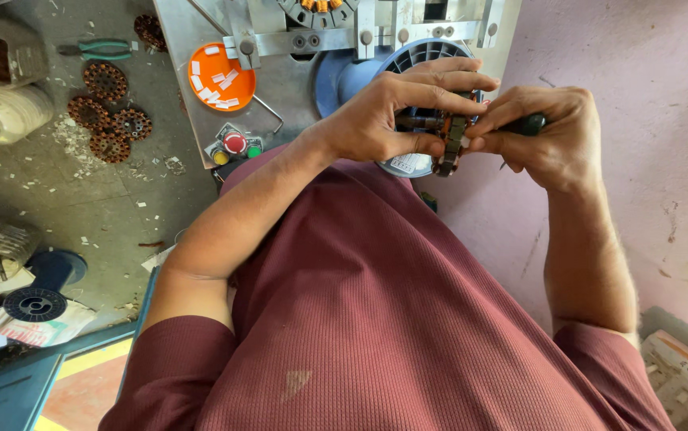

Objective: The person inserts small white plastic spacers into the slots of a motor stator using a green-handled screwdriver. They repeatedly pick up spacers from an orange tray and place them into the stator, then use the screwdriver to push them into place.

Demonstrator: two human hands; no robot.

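Note:
My left hand (392, 112) grips a round, rust-brown toothed metal core (449, 144) from the left, fingers curled over its top. My right hand (547, 132) meets it from the right, pinching the core's edge while holding a dark-handled tool (531, 124). Both hands hover in front of a grey metal machine (280, 88) with a blue round part (344, 76) behind them. Most of the core is hidden by my fingers.
An orange dish (220, 76) with small white slips sits on the machine, above red, yellow and green buttons (234, 145). Several brown toothed cores (108, 112) and green-handled pliers (96, 49) lie on the littered bench at left. A pink wall is at right.

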